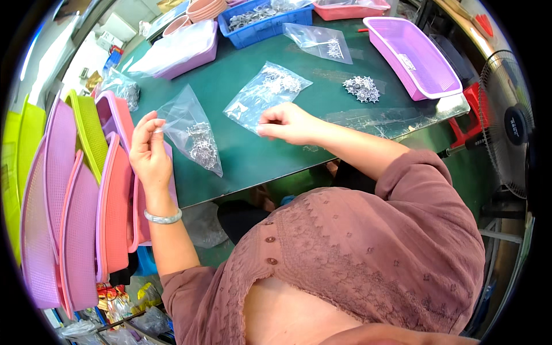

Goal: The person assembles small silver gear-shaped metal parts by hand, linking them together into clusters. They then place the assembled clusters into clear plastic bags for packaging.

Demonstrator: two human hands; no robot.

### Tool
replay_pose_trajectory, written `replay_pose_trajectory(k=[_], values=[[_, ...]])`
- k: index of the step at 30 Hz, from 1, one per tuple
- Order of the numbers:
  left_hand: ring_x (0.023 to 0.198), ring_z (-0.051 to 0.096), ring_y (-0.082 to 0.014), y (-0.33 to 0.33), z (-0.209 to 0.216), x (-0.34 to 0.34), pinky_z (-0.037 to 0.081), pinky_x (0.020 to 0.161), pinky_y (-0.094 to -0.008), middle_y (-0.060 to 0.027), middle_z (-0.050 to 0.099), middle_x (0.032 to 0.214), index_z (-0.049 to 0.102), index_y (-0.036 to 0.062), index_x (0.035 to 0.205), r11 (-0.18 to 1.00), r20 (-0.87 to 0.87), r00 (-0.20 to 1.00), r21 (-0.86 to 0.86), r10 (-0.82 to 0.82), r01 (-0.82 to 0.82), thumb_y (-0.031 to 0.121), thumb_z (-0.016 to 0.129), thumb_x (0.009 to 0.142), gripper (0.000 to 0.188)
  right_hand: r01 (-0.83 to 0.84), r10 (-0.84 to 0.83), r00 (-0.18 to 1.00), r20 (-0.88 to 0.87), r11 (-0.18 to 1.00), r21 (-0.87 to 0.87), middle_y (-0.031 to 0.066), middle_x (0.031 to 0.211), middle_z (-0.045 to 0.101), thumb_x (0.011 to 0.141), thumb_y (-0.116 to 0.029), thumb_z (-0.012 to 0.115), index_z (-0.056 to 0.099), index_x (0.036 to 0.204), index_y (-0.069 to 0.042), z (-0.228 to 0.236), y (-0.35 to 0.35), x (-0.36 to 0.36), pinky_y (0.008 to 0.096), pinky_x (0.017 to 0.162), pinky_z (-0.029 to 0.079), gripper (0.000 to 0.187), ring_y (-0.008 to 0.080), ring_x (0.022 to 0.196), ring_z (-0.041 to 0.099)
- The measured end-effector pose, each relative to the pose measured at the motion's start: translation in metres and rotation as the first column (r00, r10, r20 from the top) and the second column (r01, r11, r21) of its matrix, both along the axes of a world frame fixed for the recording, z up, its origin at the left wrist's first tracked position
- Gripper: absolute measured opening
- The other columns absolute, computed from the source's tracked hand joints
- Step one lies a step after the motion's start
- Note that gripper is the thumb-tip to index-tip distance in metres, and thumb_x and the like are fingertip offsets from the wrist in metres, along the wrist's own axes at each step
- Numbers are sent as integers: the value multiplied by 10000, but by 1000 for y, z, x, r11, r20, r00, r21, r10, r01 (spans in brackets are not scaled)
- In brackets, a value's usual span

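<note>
My left hand (pixel 152 150) is closed, its thumb and fingertips pinching the upper edge of a clear plastic bag (pixel 183 112). Small silver metal pieces (pixel 201 145) are gathered in the lower part of that bag. Farther right, my right hand (pixel 289 123) has its fingers curled in a pinch at the near corner of a second clear plastic bag (pixel 244 109). This one lies on the green table with similar silver pieces (pixel 280 81) toward its far end. A loose heap of silver wheel-shaped pieces (pixel 362 89) sits on the table to the right of my right hand.
Another clear bag (pixel 316 41) lies farther back. A purple basket (pixel 417 60) stands at the right edge of the green table (pixel 253 158). Blue bin (pixel 267 26) with metal pieces is at the back. Stacked baskets (pixel 80 230) crowd the left; a fan (pixel 506 123) stands right.
</note>
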State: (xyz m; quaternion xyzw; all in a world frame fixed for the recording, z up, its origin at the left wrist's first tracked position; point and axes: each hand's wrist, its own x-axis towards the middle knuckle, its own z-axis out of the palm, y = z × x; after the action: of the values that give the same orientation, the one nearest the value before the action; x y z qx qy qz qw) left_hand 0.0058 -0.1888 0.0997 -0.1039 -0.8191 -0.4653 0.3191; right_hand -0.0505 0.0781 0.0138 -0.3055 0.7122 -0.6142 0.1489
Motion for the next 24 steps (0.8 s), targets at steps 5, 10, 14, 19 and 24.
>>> replay_pose_trajectory(k=[5,10,14,19,24], values=[[942,530,-134,45,31,-35,396,834,-238,-91,593,1004,603,-9,905,995,-47,994,17,-95,96,-37,496,819,140,132,-139,988,73,987,88,26,633,563,796,-206,582,596,786,-2,-13,56,1,258,545,419,205,88,592,514],[613,413,-27,74,46,-106,324,540,-169,39,546,727,626,-1,909,991,49,992,72,-116,112,33,528,814,141,205,-210,960,185,978,45,7,635,550,806,-173,580,591,789,3,-22,80,3,237,529,405,177,72,585,496],[644,473,-57,90,49,-165,377,573,-196,14,573,752,640,37,847,987,25,987,23,-159,158,15,522,805,128,234,-225,951,212,972,-17,-10,633,535,813,-155,578,590,784,-2,-33,93,-1,219,513,384,156,50,573,455],[902,571,-224,102,23,-225,454,797,-304,-90,602,937,615,42,804,846,-253,916,-513,-311,145,-76,530,709,173,200,-202,952,230,979,33,-18,632,518,813,-143,578,586,793,3,-31,99,-5,223,524,388,148,51,575,446],[1048,516,-288,117,-50,-243,416,885,-336,-124,562,1095,608,69,885,859,29,981,-479,-190,180,-39,522,739,202,117,-133,984,120,985,130,3,673,551,802,-126,589,589,816,2,-14,95,-17,228,560,414,129,65,618,485]])
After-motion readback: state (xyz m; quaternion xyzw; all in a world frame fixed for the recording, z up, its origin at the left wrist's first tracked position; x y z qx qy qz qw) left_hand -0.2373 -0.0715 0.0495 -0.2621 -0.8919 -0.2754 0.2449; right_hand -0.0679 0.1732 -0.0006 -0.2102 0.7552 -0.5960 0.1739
